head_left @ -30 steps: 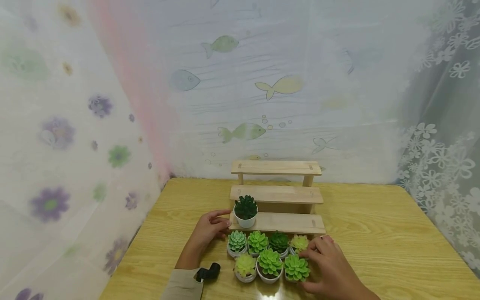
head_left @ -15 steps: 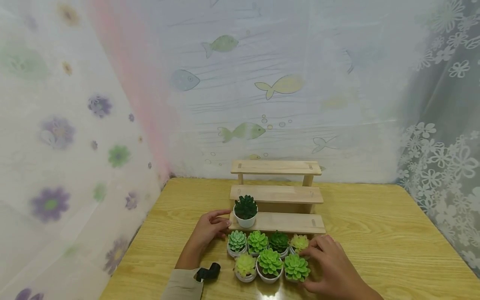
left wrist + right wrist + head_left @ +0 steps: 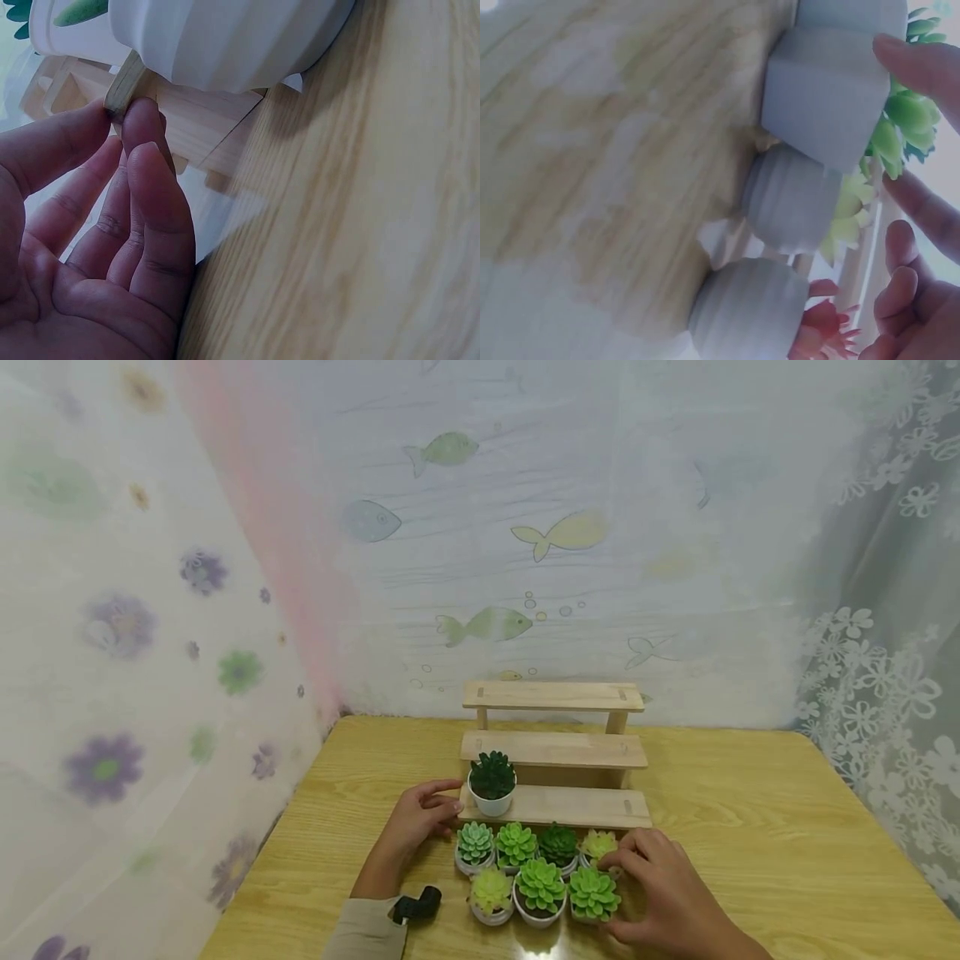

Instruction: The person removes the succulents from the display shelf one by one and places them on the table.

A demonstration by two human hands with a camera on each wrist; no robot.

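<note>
A three-step wooden plant stand [image 3: 555,806] stands on the table, with a dark green potted succulent [image 3: 492,781] on the left of its lowest step. My left hand [image 3: 420,814] pinches the left end of that step; the left wrist view shows thumb and fingertips at the board's end [image 3: 126,84]. In front of the stand are two rows of potted succulents. My right hand [image 3: 663,889] is at the front right bright green succulent [image 3: 594,893]. Thumb and index finger bracket its squarish white pot [image 3: 825,97], the thumb at the rim and the index fingertip by the leaves.
A pale yellow succulent [image 3: 598,845] sits just behind the right fingertips. The right wrist view also shows a red succulent [image 3: 825,326] in a ribbed white pot, hidden by the hand from above. A black strap device [image 3: 417,904] is on the left wrist. Patterned curtains [image 3: 570,468] surround the table.
My right hand has shifted very slightly to the right at the front right succulent. The left hand, the stand and the pots stay where they were.
</note>
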